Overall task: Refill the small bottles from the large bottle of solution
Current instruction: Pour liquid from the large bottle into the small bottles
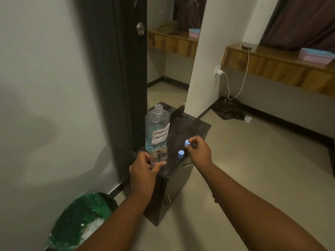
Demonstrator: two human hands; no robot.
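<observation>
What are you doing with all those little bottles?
A person is getting ready to refill small bottles. The left hand grips one small bottle on the dark cabinet top; a second small bottle stands beside it. The right hand holds a blue cap, and another blue cap sits on the cabinet. The large bottle of contact lens solution stands open behind them.

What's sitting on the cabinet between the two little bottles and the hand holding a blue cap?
A second blue cap stands on the dark cabinet top, between the small bottles and the right hand, in the head view.

A dark cabinet top (pixel 190 127) carries large bottle (pixel 157 129), small bottles (pixel 164 152), seemingly one cap (pixel 181 154).
</observation>
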